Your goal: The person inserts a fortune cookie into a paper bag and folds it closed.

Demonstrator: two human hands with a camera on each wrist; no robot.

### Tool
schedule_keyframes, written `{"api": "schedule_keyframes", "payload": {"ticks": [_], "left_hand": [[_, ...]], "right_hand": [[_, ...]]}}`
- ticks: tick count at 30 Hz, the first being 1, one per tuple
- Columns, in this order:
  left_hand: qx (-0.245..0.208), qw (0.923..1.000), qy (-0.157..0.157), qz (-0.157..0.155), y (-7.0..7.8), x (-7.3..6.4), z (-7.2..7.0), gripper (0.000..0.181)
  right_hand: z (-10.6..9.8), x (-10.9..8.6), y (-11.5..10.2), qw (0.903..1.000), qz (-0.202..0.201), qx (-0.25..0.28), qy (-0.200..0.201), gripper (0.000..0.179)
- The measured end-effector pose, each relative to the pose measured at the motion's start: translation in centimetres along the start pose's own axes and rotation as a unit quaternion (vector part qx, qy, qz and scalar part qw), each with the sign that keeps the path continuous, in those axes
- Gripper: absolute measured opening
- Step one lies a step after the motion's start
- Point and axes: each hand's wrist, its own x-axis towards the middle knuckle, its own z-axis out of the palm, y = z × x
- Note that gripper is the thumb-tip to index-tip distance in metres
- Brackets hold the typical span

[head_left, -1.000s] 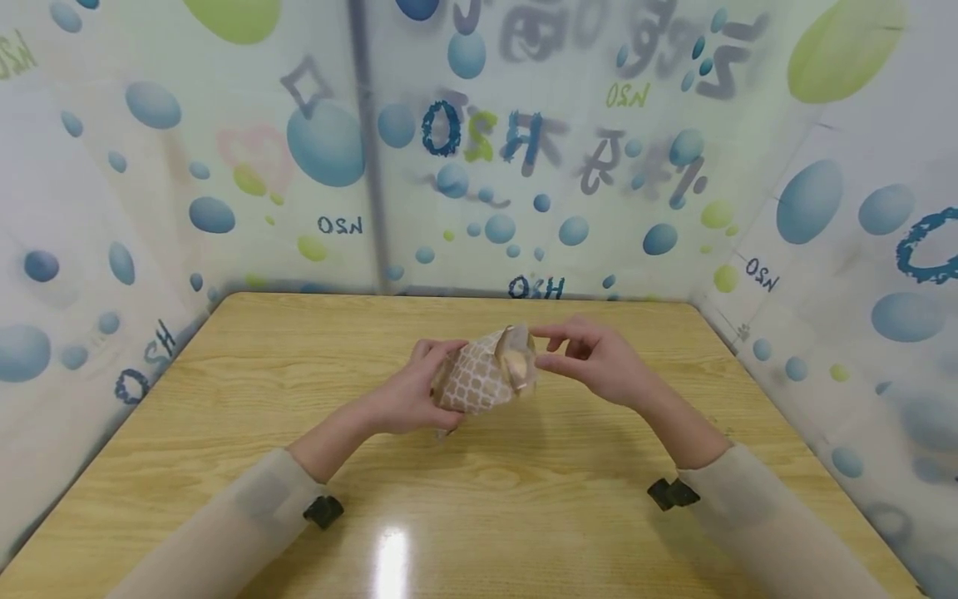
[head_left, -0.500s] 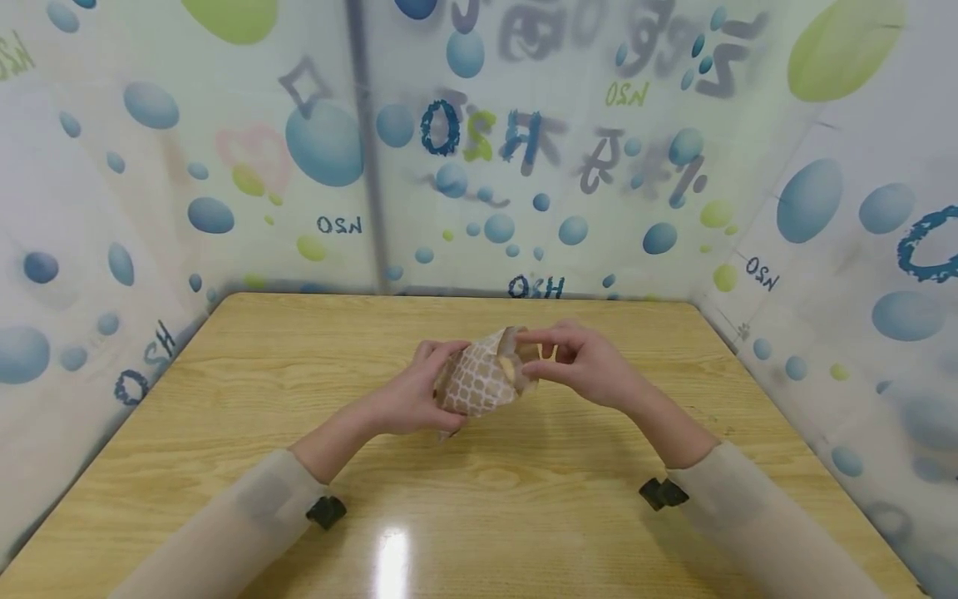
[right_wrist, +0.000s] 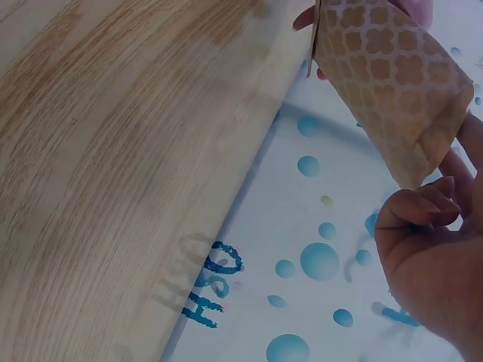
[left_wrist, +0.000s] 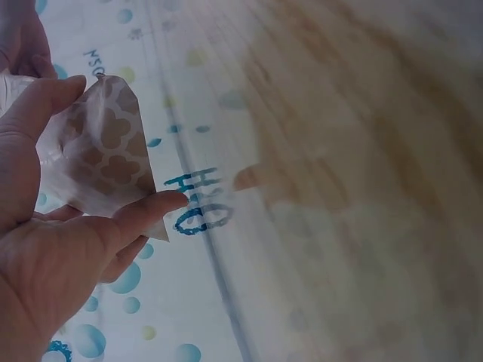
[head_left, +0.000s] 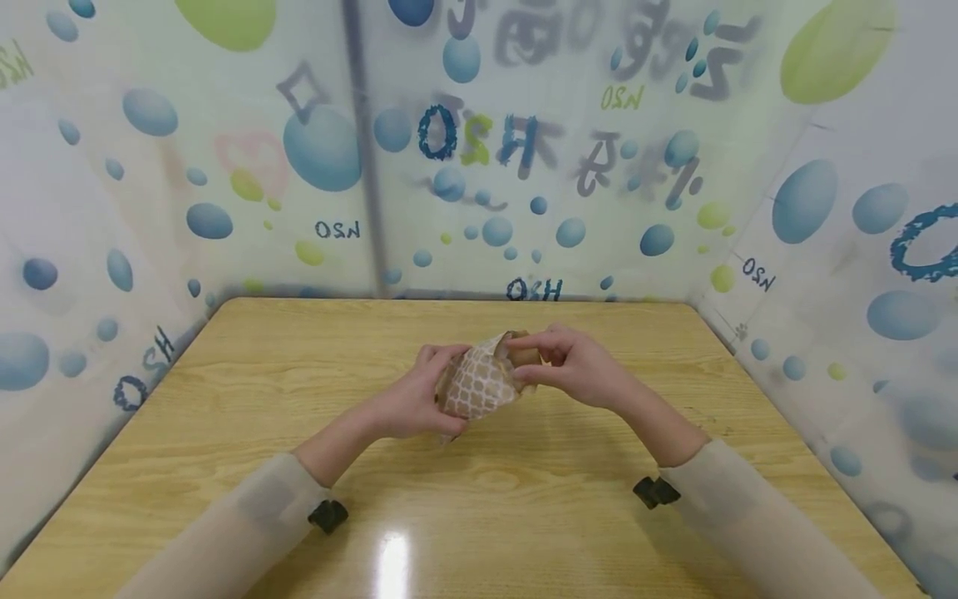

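A brown paper bag [head_left: 475, 384] with a white lattice pattern is held tilted above the table, its mouth toward the right. My left hand [head_left: 416, 398] grips its narrow end, thumb and fingers on opposite sides. In the left wrist view, the left hand [left_wrist: 56, 234] holds the patterned paper [left_wrist: 113, 139] between thumb and fingers. At the mouth, my right hand [head_left: 580, 366] reaches in with index finger and thumb spread apart. The bag's inside is mostly hidden behind these fingers. From the right wrist view, the right hand [right_wrist: 434, 249] has its other fingers bent beside the paper edge [right_wrist: 423, 154].
A light wooden table [head_left: 494, 507] spreads beneath both arms. Behind it and at the sides hang pale curtains [head_left: 479, 200] printed with blue and green drops. A small black clip-like piece [head_left: 328, 516] sits at the left cuff, another piece [head_left: 655, 492] at the right.
My right hand has moved left, its index finger and thumb entering the bag's mouth. A pale yellowish thing seen in the mouth is now covered. The left hand keeps its grip.
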Motion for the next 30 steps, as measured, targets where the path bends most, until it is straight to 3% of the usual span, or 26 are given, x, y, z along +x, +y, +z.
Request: {"api": "schedule_keyframes", "payload": {"ticks": [9,14,18,22,28,30], "left_hand": [[-0.019,0.9998,-0.004,-0.002,-0.2,0.1,0.2,0.107],[-0.026,0.9996,0.000,-0.011,-0.1,0.1,0.3,0.108],[-0.020,0.9988,0.035,-0.029,0.0,0.4,0.4,0.108],[-0.015,0.9952,0.083,-0.050,0.1,0.7,0.4,0.108],[-0.027,0.9919,0.110,-0.059,0.7,1.1,0.9,0.110],[-0.029,0.9918,0.111,-0.055,0.9,1.2,1.3,0.111]], "right_hand": [[0.3,0.3,-0.1,0.9999,0.001,-0.010,0.007,0.039],[0.3,0.0,0.0,0.9995,-0.015,0.023,0.018,0.038],[0.3,-0.3,0.4,0.9966,-0.027,0.054,0.055,0.038],[0.4,-0.4,0.6,0.9927,-0.005,0.082,0.088,0.044],[1.8,0.2,0.5,0.9800,0.037,0.184,0.066,0.071],[2.3,0.5,0.4,0.9792,0.040,0.192,0.052,0.074]]}}
